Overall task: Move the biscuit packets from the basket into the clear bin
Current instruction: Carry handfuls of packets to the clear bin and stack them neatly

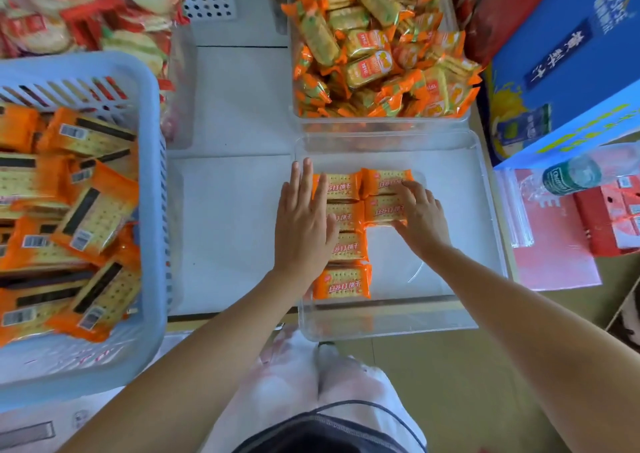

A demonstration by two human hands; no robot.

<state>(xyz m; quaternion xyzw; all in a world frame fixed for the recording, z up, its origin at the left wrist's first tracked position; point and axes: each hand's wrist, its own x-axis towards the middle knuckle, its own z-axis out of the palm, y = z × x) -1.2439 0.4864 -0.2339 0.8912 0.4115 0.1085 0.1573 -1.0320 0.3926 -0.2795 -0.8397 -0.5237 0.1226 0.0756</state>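
A light blue basket (152,189) at the left holds several orange biscuit packets (93,210), most lying barcode side up. The clear bin (485,217) in the middle has several orange packets (343,283) laid flat in two columns at its left side. My left hand (304,224) lies flat with straight fingers against the left column. My right hand (420,215) rests with bent fingers on the lower packet (381,210) of the right column, its thumb at that packet's near edge.
A second clear bin (381,120) behind is heaped with orange and green packets. Red and white rice cracker packs (69,9) pile up at the back left. Blue cartons (568,57), a water bottle (571,175) and red boxes (609,217) stand at the right.
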